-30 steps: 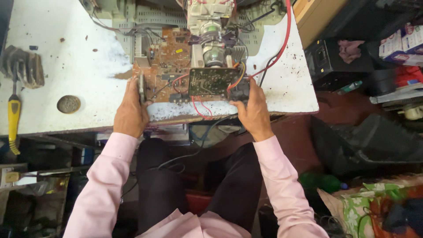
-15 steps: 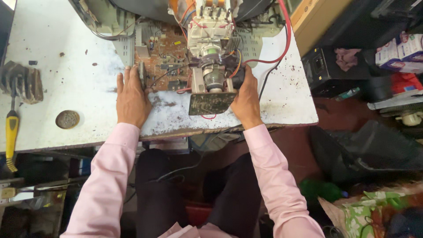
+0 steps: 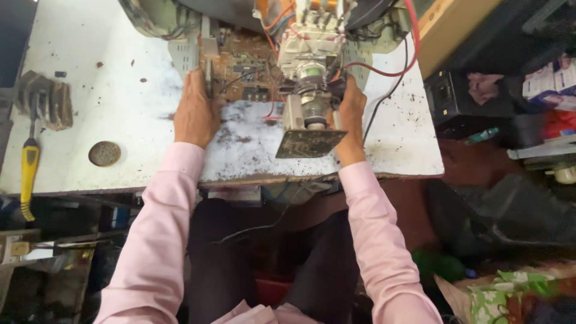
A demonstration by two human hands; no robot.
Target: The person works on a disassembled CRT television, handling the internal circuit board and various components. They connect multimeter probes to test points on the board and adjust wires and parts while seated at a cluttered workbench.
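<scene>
A brown circuit board (image 3: 252,69) with wires lies at the far middle of a worn white table (image 3: 108,108), under the back of a picture tube. The tube's neck (image 3: 309,99) sticks out toward me, with a small dark board (image 3: 309,143) on its end. My left hand (image 3: 195,111) grips the brown board's left edge. My right hand (image 3: 350,117) holds the assembly's right side, beside the tube neck; what its fingers hold is partly hidden. Both arms wear pink sleeves.
A yellow-handled screwdriver (image 3: 27,174) and a grey finned metal part (image 3: 45,102) lie at the table's left edge, with a round metal lid (image 3: 104,153) nearby. A red cable (image 3: 393,69) loops at the back right. Dark boxes and bags crowd the floor to the right.
Both hands have pushed the board and tube assembly away from me, toward the table's far side. The small dark board now hangs out past the brown board.
</scene>
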